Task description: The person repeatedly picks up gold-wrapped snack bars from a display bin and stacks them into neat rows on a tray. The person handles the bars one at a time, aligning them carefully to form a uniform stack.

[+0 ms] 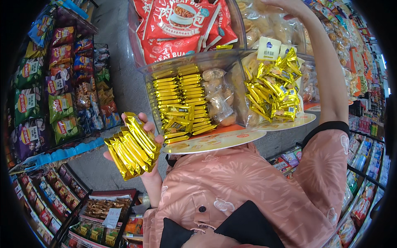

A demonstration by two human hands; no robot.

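My left hand is wrapped around a row of gold foil snack packets, held on edge to the left of a clear plastic bin. In that bin, gold packets stand in two columns, with a few lying loose on top. Wrapped round pastries fill its right side. My right hand is at the top edge, partly cut off, over a compartment of clear-wrapped baked goods. Below that arm, a loose heap of gold packets lies in the neighbouring compartment.
Red printed bags fill the bin farther forward. Oval printed cards stick out from the bin fronts towards my body. Racks of chip bags line the left. Stocked shelves stand at right, and a snack display at lower left.
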